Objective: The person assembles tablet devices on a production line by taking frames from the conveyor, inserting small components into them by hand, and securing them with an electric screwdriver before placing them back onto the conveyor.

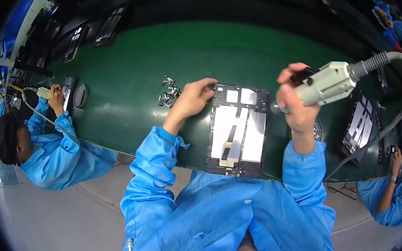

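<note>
On the table (189, 42), I have a panel (253, 133) between my left hand (191, 100) and the screwdriver (328, 83) in my right hand (300, 108). Small metal parts (169, 96) lie left of my left hand; another panel (360, 124) lies farther right.

Matt plastic power tool (330, 83), glossy metallic-looking panels (253, 142), satiny cloth sleeves (152, 152)
</note>
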A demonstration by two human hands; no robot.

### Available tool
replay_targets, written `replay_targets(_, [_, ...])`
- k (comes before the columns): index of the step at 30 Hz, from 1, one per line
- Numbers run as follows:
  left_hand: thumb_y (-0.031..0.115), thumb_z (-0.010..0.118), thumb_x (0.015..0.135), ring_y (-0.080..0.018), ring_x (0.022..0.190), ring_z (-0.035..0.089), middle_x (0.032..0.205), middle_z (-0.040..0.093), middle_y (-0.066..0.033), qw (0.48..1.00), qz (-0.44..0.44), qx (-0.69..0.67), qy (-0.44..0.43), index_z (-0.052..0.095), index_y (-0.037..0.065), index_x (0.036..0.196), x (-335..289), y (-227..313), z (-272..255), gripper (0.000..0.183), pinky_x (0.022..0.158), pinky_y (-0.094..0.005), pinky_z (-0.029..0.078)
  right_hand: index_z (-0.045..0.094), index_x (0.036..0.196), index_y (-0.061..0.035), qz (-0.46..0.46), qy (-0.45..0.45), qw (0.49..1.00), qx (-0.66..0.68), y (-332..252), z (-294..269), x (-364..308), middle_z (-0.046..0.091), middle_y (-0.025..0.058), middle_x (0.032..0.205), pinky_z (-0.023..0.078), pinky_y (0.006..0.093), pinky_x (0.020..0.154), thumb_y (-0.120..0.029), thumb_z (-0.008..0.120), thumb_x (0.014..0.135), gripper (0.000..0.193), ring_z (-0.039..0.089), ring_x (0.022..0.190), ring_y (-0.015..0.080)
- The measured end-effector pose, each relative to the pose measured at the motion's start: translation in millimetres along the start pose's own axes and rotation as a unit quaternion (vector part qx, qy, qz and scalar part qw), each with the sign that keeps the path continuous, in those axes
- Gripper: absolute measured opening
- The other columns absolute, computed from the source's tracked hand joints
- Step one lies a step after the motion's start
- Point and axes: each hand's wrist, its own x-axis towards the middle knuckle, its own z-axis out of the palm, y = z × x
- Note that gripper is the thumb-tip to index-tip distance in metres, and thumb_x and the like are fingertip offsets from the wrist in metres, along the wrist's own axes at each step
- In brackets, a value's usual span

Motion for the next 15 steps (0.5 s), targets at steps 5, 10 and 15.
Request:
replay_targets(5, [-0.006,0.059,0.078,-0.0141,0.056,0.062,0.068,0.061,-0.0089,0.991,0.009,-0.133,-0.015,0.055,-0.005,0.104,-0.8,-12.5,16.8,0.026,0.052,-0.0273,0.047,0.044,0.117,0.0016,-0.012,-0.002,0.998,0.068,46.4,46.4,13.5,0.057,0.0137,0.100,0.045,0.0205,0.053,0.005,0.054,0.079,0.039,0.052,0.060,0.0078])
replay_targets(10, [-0.005,0.060,0.078,-0.0112,0.054,0.059,0.063,0.058,-0.0045,0.966,0.035,-0.249,-0.065,0.055,-0.003,0.106,-5.1,-22.1,27.0,0.029,0.049,-0.0246,0.046,0.041,0.119,0.0006,-0.011,-0.007,0.998,0.056,88.3,64.1,3.8,0.056,0.0137,0.098,0.045,0.0205,0.052,0.006,0.052,0.081,0.040,0.051,0.060,0.0074])
replay_targets(15, [-0.005,0.060,0.077,-0.0101,0.050,0.056,0.061,0.056,-0.0043,0.963,0.045,-0.250,-0.091,0.055,-0.001,0.103,-2.4,-25.6,26.9,0.027,0.046,-0.0247,0.042,0.039,0.117,-0.0018,0.000,0.036,0.998,0.042,107.1,63.0,-7.0,0.054,0.0131,0.093,0.043,0.0196,0.049,0.007,0.052,0.082,0.039,0.049,0.058,0.0079])
